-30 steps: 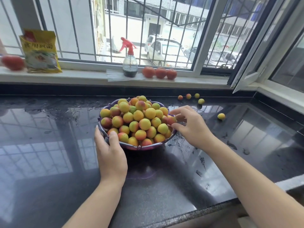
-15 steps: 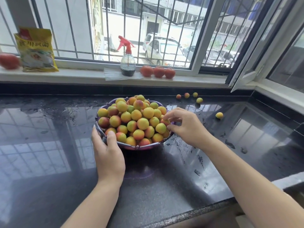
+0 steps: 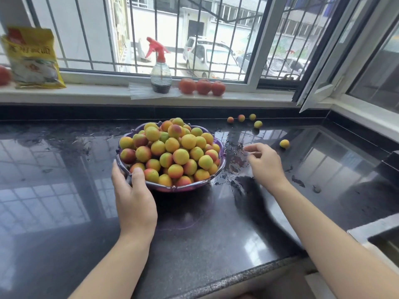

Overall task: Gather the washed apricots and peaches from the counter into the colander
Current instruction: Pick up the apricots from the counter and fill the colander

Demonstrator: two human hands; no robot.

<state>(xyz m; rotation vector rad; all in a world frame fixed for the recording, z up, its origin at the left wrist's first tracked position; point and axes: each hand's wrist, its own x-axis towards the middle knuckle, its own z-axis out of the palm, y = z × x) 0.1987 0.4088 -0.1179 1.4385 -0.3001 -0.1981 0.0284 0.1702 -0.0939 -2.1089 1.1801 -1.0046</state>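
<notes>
Heaped colander [image 3: 172, 187], wet bench [image 3: 216, 223].
My left hand [image 3: 135, 197] grips its rim; my right hand [image 3: 264, 164], loosely curled, holds nothing. Loose apricots [image 3: 284, 143] beyond may roll; overloading could spill fruit.

yellow packet [image 3: 32, 59] on sill, printed characters too blurred to read

1. A glossy black stone counter [image 3: 64, 212] with water drops reflects the window.
2. A barred window [image 3: 194, 39] lets in daylight over a white sill [image 3: 86, 93].
3. Parked cars [image 3: 207, 57] stand outside.
4. A side casement [image 3: 323, 61] stands open.
</notes>
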